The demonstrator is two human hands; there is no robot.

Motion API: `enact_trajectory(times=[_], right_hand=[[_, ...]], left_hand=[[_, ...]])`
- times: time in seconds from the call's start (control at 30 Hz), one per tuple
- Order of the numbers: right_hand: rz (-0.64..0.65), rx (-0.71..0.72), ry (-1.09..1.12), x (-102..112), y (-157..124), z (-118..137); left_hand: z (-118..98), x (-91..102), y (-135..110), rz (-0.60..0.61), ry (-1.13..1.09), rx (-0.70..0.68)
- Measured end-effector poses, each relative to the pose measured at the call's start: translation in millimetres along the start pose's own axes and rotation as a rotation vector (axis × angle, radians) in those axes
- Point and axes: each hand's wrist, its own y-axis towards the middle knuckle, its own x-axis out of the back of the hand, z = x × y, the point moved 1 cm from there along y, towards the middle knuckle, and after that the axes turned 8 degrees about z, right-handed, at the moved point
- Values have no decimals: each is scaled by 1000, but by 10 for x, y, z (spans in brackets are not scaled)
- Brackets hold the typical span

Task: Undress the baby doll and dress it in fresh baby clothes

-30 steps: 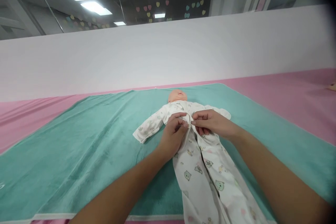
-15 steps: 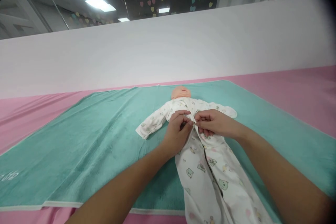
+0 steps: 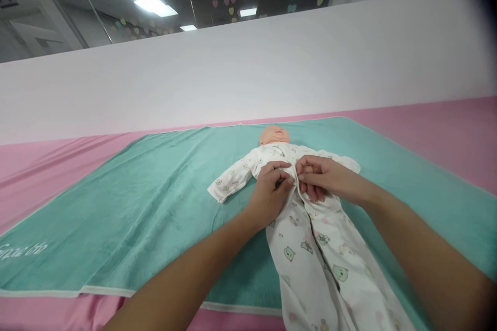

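Observation:
A baby doll (image 3: 274,135) lies on its back, dressed in a white bear-print sleepsuit (image 3: 316,264) with its front open in a dark slit down the legs. My left hand (image 3: 269,194) pinches the left-hand front edge at the chest, and my right hand (image 3: 320,178) pinches the opposite edge beside it. The two hands nearly meet over the opening. They hide the fastening at the chest. The doll's arms lie spread in the sleeves.
The doll lies on a teal towel (image 3: 116,222) with white trim and white lettering at its near left corner. The towel rests on a pink mat (image 3: 50,155). A white wall (image 3: 248,72) stands behind, with ceiling lights and paper hearts above it.
The whole scene has shifted right and slightly up in view. Both hands still pinch the sleepsuit's edges at the chest, and the doll has not visibly moved.

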Motion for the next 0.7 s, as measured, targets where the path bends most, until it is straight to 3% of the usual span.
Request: enact_trajectory(times=[0.37, 0.7], right_hand=[[28, -139, -160, 33, -58, 64], [49, -92, -169, 81, -20, -61]], left_hand=[[-12, 33, 10, 46, 22, 14], [-10, 18, 17, 27, 68, -4]])
